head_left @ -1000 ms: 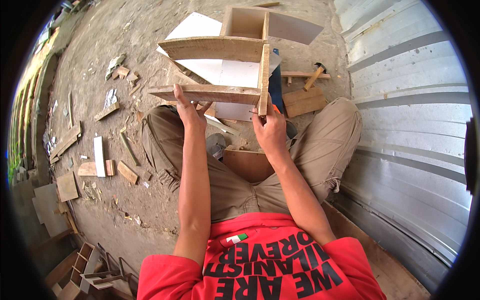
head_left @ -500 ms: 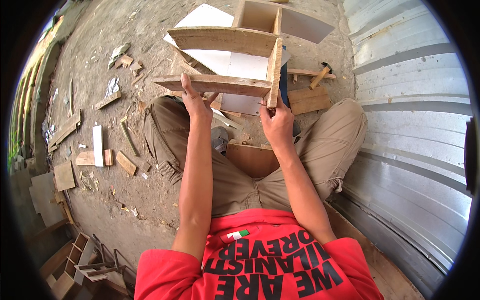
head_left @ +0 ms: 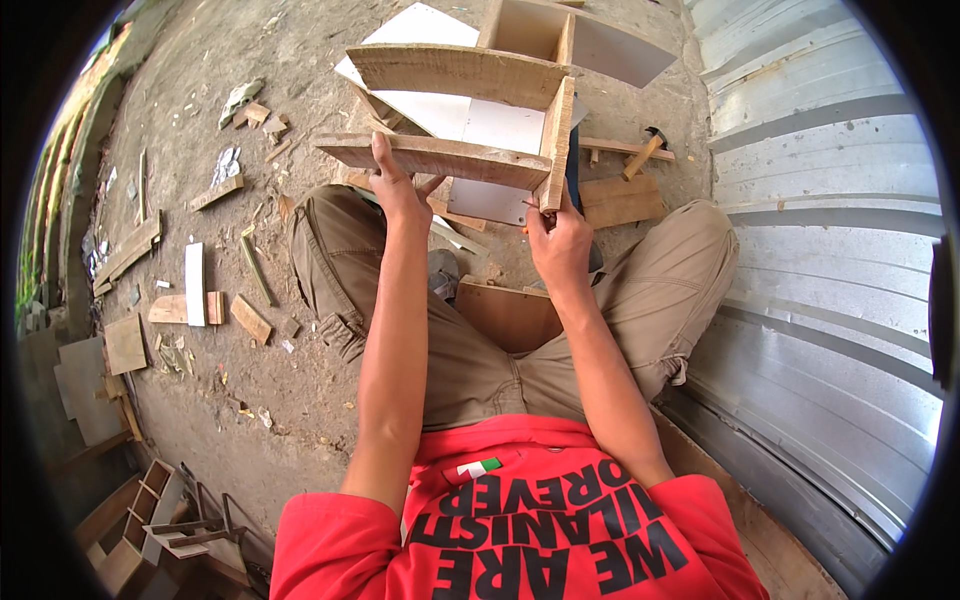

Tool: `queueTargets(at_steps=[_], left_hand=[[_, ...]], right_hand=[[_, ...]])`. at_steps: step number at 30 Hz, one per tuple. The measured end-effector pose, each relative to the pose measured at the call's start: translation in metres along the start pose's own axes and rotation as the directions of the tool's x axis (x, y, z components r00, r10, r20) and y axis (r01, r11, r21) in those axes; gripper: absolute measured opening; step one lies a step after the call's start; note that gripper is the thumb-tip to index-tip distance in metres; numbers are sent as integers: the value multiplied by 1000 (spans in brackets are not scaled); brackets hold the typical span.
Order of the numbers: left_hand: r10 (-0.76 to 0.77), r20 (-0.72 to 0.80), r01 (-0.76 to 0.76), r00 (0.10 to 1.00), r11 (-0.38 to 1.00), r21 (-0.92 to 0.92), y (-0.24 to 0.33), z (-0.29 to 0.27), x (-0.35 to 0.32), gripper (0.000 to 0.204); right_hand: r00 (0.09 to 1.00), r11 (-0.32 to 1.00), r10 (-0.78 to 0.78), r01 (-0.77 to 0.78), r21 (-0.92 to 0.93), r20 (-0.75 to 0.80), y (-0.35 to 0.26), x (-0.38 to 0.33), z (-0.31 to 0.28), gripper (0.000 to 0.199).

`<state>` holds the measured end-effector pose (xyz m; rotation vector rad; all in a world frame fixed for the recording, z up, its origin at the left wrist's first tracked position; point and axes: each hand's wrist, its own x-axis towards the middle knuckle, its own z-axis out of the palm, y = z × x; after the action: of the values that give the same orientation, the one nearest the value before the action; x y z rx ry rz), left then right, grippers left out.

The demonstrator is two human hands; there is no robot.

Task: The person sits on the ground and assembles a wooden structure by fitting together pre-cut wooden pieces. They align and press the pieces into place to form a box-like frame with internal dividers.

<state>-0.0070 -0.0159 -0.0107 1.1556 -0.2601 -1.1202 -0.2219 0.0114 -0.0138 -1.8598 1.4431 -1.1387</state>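
Observation:
A wooden frame (head_left: 470,163) of rough boards, with white panels (head_left: 490,120) showing inside and beneath it, is held up above my shins. My left hand (head_left: 402,195) is closed round its near board, the thumb lying over the top edge. At the near right corner, my right hand (head_left: 560,245) grips the end of the side board (head_left: 556,145). Something thin and small shows at the right fingertips, too small to name. A hammer (head_left: 645,156) with a wooden handle lies right of the frame.
Beyond the frame stands a wooden box (head_left: 530,35) with a white panel. Wood offcuts (head_left: 185,308) litter the ground to the left. Corrugated metal sheeting (head_left: 820,200) runs along the right. Between my legs sits a wooden piece (head_left: 508,318); stacked wooden pieces (head_left: 150,510) stand at lower left.
The frame and both hands have shifted slightly to the right in the picture, the frame's left end rising a little. Both hands keep their hold.

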Motion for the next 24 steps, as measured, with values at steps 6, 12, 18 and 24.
queueTargets(at_steps=[6,12,18,24], left_hand=[[15,-44,-17,999,1000,-24,-7,-5,9,122],[24,-23,-24,999,1000,-14,-6,-4,8,123],[26,-14,-26,1000,999,-31,-5,-3,7,122],[18,-23,-18,1000,1000,-24,-3,-3,9,121]], right_hand=[[999,999,-25,24,-25,-31,-6,2,0,13],[999,999,-19,18,-34,-37,-2,0,2,14],[997,996,-56,53,-69,-46,0,0,4,13],[1000,996,-10,9,-88,-13,-1,-1,3,13]])
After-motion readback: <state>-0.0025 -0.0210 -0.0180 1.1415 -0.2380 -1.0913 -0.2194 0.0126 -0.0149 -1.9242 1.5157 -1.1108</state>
